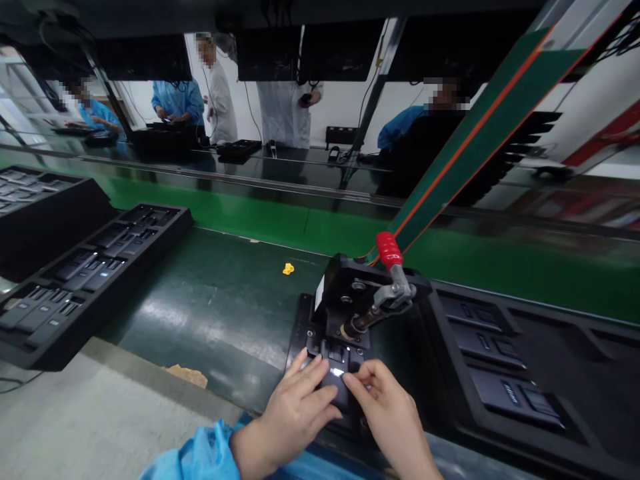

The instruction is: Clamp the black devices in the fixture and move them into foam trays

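Note:
A small dark grey electronic device with a bright patch on its face lies in the black base of a clamp fixture. My left hand lies over its left side, fingers stretched out and touching the top. At its right edge is my right hand, thumb and curled forefinger pinched together; whatever is between them is hidden. Behind the device, the fixture's toggle clamp stands with its red handle pointing up.
A black foam tray with several similar devices is on the right. Another filled foam tray lies left, beside a stacked one. A small yellow piece sits on the green bench. Co-workers are across the line.

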### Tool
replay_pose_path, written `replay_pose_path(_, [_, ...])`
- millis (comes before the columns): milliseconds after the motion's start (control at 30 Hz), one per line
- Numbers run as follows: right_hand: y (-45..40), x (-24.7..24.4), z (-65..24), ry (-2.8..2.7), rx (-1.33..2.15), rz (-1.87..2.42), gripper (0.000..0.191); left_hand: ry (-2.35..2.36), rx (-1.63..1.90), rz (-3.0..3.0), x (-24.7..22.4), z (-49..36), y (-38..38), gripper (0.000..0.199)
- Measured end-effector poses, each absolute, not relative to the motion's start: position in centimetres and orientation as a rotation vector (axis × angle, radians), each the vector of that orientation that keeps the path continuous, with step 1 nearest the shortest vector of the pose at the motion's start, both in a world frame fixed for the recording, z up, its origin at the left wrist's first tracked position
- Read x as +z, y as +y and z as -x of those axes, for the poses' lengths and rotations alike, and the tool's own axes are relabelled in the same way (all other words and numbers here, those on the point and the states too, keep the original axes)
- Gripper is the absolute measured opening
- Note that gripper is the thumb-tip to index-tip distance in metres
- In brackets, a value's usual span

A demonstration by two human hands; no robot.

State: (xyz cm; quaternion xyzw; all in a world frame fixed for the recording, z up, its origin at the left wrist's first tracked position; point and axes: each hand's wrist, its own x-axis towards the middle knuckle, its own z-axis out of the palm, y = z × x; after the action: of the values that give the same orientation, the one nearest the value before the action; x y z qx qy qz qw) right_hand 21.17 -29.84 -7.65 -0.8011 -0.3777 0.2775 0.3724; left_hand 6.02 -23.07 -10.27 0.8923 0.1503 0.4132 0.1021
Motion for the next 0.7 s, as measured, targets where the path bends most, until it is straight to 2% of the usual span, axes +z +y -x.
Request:
replay_pose_path(200, [-29.0, -6.5, -21.2, -1.028, 0.69, 2.115, 0.033, 0.457, 1.25, -2.613, -9.9, -6.2, -22.9, 0.022])
replay_pose_path(433, [-29.4, -6.0, -22.1, -1.166, 0.421, 2.123, 0.038, 0.507, 1.202, -2.634, -9.8, -6.2, -23.0, 0.02])
replay_pose_path(500, [-29.6, -3.9, -22.8, -1.136, 0.317, 2.039, 0.041, 0.518, 1.184, -2.654, -9.9, -6.0, -22.9, 0.02])
replay_pose_path(600, [-28.7, 1.0, -23.9, -0.945, -0.034, 1.883, 0.037, 0.43, 1.15, -2.718, -10.4, -5.4, -22.8, 0.026])
replay_pose_path(700, [-25.7, 5.9, -24.5, -0.942, -0.215, 1.703, 0.032, 0.291, 1.132, -2.791, -10.9, -5.0, -22.7, 0.045])
